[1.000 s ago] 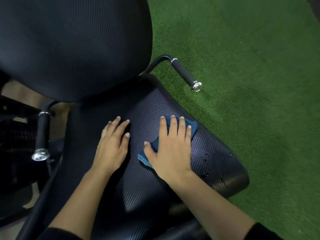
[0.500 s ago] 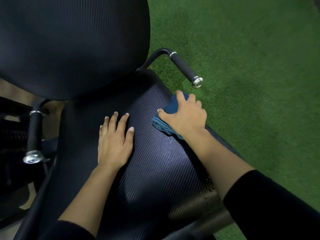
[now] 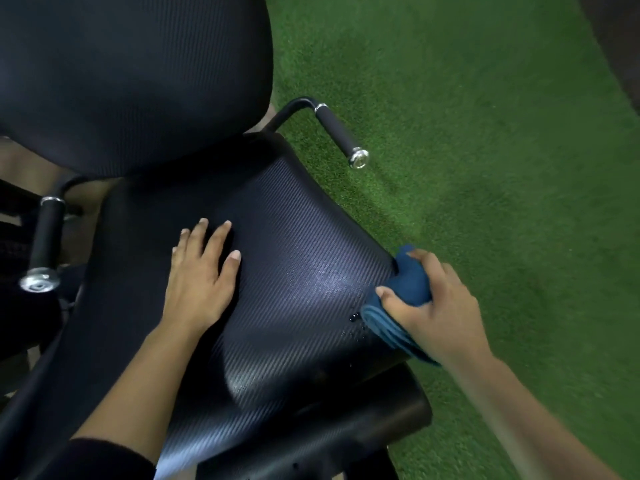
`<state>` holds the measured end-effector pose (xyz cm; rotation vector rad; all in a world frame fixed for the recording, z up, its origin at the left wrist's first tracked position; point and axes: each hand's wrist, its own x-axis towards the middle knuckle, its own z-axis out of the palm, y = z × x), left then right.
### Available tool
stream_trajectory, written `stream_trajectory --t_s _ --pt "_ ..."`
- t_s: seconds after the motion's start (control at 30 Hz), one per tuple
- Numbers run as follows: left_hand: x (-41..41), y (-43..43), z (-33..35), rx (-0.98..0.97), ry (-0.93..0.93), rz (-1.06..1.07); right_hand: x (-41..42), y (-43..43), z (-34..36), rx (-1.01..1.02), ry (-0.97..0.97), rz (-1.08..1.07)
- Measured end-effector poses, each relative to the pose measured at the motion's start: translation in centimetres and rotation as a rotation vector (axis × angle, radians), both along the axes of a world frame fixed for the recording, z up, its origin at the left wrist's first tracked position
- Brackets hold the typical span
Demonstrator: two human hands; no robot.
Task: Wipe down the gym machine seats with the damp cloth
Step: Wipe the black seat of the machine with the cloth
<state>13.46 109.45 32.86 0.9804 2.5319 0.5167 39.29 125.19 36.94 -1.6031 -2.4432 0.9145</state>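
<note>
Cloth (image 3: 412,282), likely soft & limp, is gripped bunched by right hand (image 3: 443,313) at 3 o'clock edge of seat (image 3: 294,254); left hand (image 3: 199,285) is laid flat w/ fingers spread.

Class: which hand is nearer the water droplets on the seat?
Right. The right hand, gripping the blue cloth, is just right of the droplets; the left hand lies flat farther left on the seat.

Pretty clearly a gym: black textured-vinyl machine seat (image 3: 277,271) in the middle, backrest pad (image 3: 131,81) at 11 o'clock, chrome-capped foam-grip left handle (image 3: 46,233) at 9 and right handle (image 3: 337,133) at 1, green artificial turf (image 3: 485,168) from 12 to 5.
</note>
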Motion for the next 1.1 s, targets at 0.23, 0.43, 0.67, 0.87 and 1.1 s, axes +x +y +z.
stream_trajectory --t_s 0.23,0.43,0.67,0.87,1.1 --pt "4.9 -4.2 2.3 0.062 0.012 -0.012 0.5 -2.0 -1.3 0.371 0.183 0.454" --pt "8.0 -7.9 3.8 0.121 0.067 0.007 -4.5 -7.1 -0.8 0.347 0.192 0.867" --pt "10.1 -13.7 3.5 0.034 0.088 -0.003 -4.6 -7.8 -1.4 0.389 0.153 1.071" --pt "11.1 -15.0 3.1 -0.224 0.203 -0.119 0.7 -2.5 -2.1 0.519 0.061 1.211" --pt "10.8 -17.3 2.7 -0.316 0.255 -0.038 1.0 -1.9 -2.5 0.577 0.010 1.231"
